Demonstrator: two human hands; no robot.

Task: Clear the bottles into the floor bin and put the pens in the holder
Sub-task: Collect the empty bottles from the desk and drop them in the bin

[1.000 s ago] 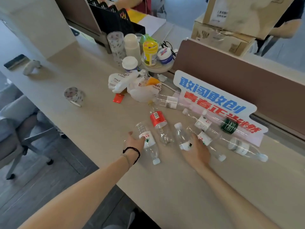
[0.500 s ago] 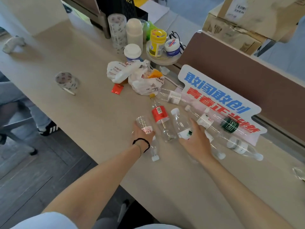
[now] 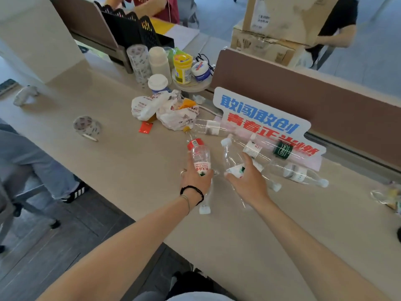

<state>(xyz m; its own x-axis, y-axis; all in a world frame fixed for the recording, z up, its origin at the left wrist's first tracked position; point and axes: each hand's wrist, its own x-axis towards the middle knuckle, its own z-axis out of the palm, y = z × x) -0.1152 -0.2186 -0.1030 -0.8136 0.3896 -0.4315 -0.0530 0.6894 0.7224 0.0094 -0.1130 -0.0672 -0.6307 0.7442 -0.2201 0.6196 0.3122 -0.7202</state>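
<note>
Bottles (image 3: pixel 199 156): red label, perhaps Nongfu.

bottles (image 3: pixel 233 158): clear glossy plastic | worktop (image 3: pixel 134 161): smooth matt beige laminate | boxes (image 3: pixel 271 29): matt cardboard, upper right

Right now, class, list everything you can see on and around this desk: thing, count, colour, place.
Plastic bottles: several, clear, lying by the sign.
Sign: one, white with blue and red letters, against the divider.
Plastic bags: two, white, desk centre.
Tape roll: one, clear, desk left.
Yellow jar: one, back of desk.
Cardboard boxes: two, brown, behind divider.
Left hand: grip on a red-capped bottle.
Right hand: grip on a white-capped bottle.
</note>
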